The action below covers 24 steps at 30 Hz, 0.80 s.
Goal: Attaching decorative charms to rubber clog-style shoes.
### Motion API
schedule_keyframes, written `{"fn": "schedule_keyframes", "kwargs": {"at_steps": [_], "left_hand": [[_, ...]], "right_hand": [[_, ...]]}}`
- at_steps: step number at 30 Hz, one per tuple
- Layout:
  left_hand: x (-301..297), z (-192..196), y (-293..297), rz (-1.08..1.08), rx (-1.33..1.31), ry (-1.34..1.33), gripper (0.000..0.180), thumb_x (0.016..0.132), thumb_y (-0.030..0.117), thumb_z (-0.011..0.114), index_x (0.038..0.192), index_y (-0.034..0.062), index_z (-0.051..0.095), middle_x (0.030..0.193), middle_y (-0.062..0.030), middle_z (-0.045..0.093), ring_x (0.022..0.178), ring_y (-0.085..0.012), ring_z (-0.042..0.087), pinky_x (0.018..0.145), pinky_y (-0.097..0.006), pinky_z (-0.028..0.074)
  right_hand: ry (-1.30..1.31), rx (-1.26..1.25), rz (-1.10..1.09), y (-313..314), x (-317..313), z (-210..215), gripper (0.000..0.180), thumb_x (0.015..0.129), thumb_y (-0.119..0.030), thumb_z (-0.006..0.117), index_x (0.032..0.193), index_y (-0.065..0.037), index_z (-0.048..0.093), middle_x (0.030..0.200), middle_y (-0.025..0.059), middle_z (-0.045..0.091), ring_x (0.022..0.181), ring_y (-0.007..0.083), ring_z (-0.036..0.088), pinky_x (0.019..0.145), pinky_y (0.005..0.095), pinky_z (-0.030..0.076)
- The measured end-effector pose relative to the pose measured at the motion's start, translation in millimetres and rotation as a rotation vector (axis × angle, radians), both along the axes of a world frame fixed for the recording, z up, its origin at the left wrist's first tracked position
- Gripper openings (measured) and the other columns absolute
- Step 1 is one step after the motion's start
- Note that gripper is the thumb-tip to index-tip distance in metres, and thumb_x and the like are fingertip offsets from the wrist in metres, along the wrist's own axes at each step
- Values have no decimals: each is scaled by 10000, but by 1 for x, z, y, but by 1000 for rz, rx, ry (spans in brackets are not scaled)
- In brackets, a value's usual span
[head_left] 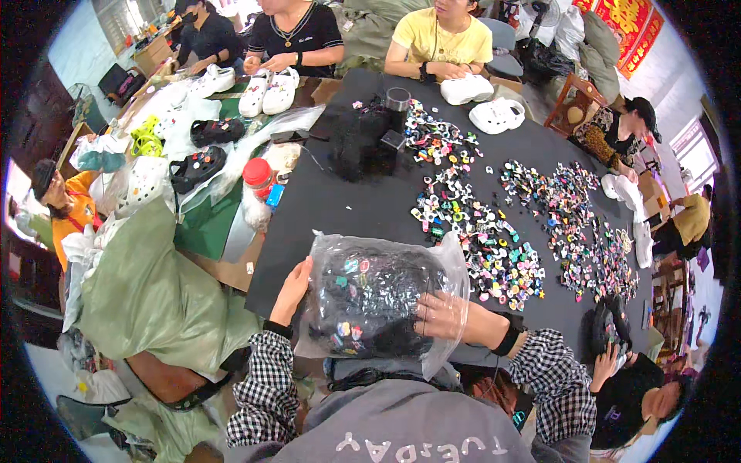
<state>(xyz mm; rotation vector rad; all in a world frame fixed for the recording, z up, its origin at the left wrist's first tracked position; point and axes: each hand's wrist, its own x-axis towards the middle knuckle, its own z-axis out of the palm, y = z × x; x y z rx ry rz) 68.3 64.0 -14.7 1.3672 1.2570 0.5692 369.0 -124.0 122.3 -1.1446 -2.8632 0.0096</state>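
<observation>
Bag (454,266) of black shoes (386,289) is at the table's (340,207) edge. Left fingers (302,272) lie together against one side, pinch hidden; right fingers (437,304) spread slightly on the other. Probably light, soft, slippery: hold both ends.

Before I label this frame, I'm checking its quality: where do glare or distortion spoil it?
In the head view, reflections streak the clear plastic bag, partly veiling its dark contents; the head view's right-hand window looks washed out; near the head view's black rim, the person in orange appears tilted.
</observation>
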Motion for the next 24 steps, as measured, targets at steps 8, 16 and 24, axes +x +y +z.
{"fn": "schedule_keyframes", "kwargs": {"at_steps": [8,16,24], "left_hand": [[7,7,-1,136,57,-96,425,951,374,518,957,-36,630,791,9,573,717,-82,469,633,-249,406],[-103,9,31,372,171,-65,375,958,318,521,1020,-37,624,957,-24,605,868,-111,526,776,-272,429],[-170,-37,26,720,201,192,551,941,406,508,1159,-97,556,1122,-165,603,996,-245,559,893,-325,416]], "right_hand": [[-10,30,-23,-7,1,27,225,784,-170,528,1005,-129,528,1081,73,503,1080,223,496,804,320,453],[32,-152,-249,-18,28,38,374,647,-310,723,908,-128,527,977,50,470,979,225,479,741,334,444],[5,-171,-356,-35,51,44,429,576,-291,767,890,-127,525,1008,65,487,1003,255,486,763,375,451]]}}
